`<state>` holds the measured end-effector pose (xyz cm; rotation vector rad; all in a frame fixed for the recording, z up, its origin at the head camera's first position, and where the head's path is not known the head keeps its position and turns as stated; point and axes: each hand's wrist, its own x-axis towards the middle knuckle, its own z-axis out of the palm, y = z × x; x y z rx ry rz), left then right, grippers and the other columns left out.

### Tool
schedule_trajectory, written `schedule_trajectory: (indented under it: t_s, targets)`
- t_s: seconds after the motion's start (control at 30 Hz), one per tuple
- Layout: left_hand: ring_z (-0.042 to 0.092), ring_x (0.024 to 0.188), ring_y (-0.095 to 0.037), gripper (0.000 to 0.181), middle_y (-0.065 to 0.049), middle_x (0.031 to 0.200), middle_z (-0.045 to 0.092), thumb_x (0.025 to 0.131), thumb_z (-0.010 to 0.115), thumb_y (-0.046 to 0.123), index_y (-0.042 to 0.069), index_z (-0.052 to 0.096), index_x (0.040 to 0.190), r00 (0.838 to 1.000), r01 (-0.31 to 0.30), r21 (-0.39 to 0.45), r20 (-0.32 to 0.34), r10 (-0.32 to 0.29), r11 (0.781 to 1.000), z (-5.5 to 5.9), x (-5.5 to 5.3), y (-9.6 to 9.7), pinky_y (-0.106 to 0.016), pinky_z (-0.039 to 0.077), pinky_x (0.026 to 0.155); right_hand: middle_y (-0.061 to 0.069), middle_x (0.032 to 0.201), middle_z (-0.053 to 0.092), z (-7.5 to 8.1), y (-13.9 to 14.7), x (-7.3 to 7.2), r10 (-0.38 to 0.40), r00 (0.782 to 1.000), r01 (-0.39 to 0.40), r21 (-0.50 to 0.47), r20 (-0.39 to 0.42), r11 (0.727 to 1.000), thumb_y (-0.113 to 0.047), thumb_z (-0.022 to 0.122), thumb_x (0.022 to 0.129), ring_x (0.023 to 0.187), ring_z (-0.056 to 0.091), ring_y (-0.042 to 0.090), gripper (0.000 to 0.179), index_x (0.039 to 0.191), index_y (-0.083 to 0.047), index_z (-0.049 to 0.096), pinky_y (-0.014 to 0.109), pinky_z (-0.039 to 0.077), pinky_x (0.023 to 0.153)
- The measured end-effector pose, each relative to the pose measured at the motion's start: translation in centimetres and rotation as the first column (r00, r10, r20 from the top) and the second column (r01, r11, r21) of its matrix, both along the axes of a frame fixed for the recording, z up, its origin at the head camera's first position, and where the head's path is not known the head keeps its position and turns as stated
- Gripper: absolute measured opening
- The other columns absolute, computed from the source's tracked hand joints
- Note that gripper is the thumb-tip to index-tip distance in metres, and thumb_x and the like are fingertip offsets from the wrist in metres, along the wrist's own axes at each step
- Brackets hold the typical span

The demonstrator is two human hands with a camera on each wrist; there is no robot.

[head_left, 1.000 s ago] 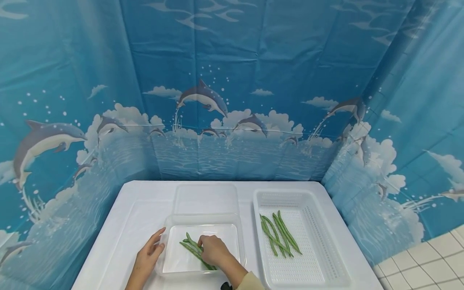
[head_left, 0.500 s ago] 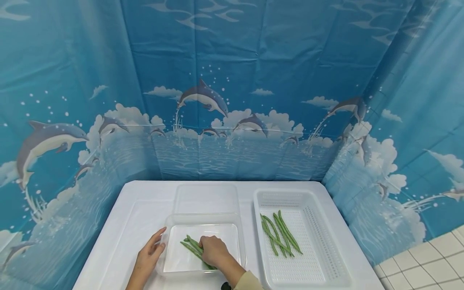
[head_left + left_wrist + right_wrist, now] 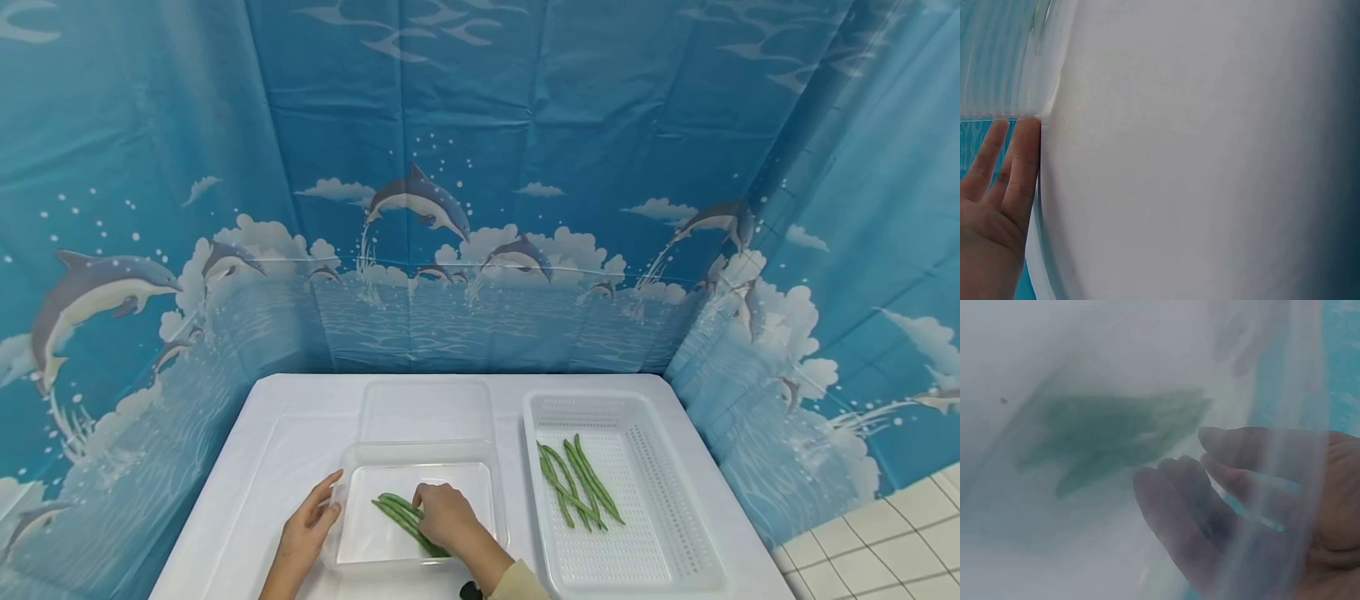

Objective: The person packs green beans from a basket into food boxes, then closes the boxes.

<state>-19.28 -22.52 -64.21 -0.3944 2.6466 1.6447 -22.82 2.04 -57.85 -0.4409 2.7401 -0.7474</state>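
Note:
A bunch of green beans (image 3: 405, 523) lies slanting in a clear plastic box (image 3: 420, 451) at the middle front of the table. My right hand (image 3: 448, 518) reaches into the box from the right, over the beans. In the right wrist view, seen through the cloudy wall, its thumb and fingers (image 3: 1169, 515) stand apart, and the blurred beans (image 3: 1110, 434) lie just beyond the fingertips. My left hand (image 3: 303, 533) is at the box's left side. The left wrist view shows its straight fingers (image 3: 1022, 162) touching the box's edge (image 3: 1016, 106).
To the right stands a white perforated basket (image 3: 652, 500) holding several more green beans (image 3: 573, 483). Behind the box lies a flat clear lid (image 3: 426, 408) on the white table (image 3: 300, 417). A dolphin-print curtain (image 3: 480, 325) surrounds the table's back and sides.
The beans in the box now lie more evenly together, and the one that stuck out at the upper end has come down. My right fingers have shifted slightly; the left hand stays put.

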Motion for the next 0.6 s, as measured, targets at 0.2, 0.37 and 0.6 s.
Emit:
schedule_trajectory:
  t_s: [0.2,0.37,0.6]
  targets:
    - [0.055,0.141,-0.054,0.052,-0.027,0.157,0.053,0.108,0.058,0.029,0.028,0.049,0.159,1.0,0.01,0.001,0.004,-0.01,1.0,-0.2,0.1,0.0,-0.069,0.054,0.107,-0.002,0.075,0.067,3.0,2.2,-0.4,-0.014,0.999,0.01,-0.129,-0.032,0.992,-0.003,0.076,0.088,0.06,0.056,0.009,0.023,0.111,-0.006,0.075,0.025,0.049,0.055]
    - [0.051,0.144,-0.054,0.052,-0.026,0.16,0.05,0.108,0.058,0.03,0.029,0.048,0.159,1.0,0.005,-0.001,0.023,-0.005,1.0,-0.2,0.1,-0.1,-0.07,0.051,0.11,-0.003,0.072,0.062,6.0,5.6,-1.6,-0.063,0.995,0.042,-0.257,-0.073,0.965,-0.003,0.073,0.093,0.057,0.05,0.005,0.023,0.116,-0.001,0.073,0.02,0.041,0.05]
    - [0.048,0.146,-0.056,0.053,-0.028,0.162,0.047,0.108,0.057,0.032,0.028,0.048,0.16,1.0,0.007,0.002,0.012,-0.007,1.0,-0.2,-0.1,-0.1,-0.072,0.05,0.11,0.004,0.078,0.066,7.6,13.0,-4.7,-0.29,0.954,0.262,-0.266,-0.073,0.928,-0.006,0.071,0.096,0.058,0.059,0.012,0.024,0.12,-0.001,0.072,0.026,0.049,0.052]
